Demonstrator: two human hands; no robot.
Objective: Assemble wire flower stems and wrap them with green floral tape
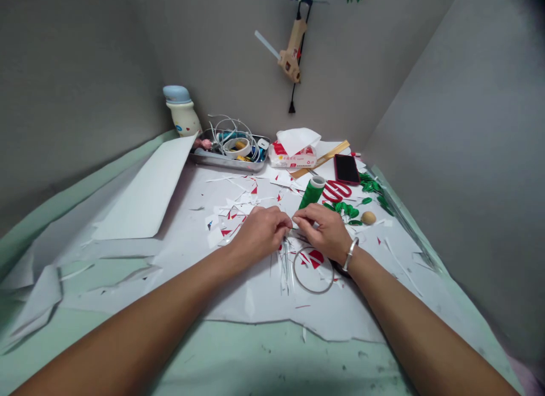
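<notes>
My left hand (267,228) and my right hand (324,228) meet over the white sheet, the fingertips of both pinched close together. Something thin, with a hint of green, shows between them, too small to make out. Just behind my right hand stands a spool of green thread (311,192), slightly tilted. Red-handled scissors (337,191) lie to its right, and small green leaves (353,212) are scattered beside a brown, egg-like ball (368,217). Below my hands are several thin wires (286,274) and a thin round hoop (313,292).
Red and white paper scraps (225,232) litter the white sheet (238,299). At the back are a metal tray (230,163) of cables and tape, a tissue pack (293,157), and a phone (347,169). A bottle (185,117) stands left; a glue gun (293,52) hangs on the wall.
</notes>
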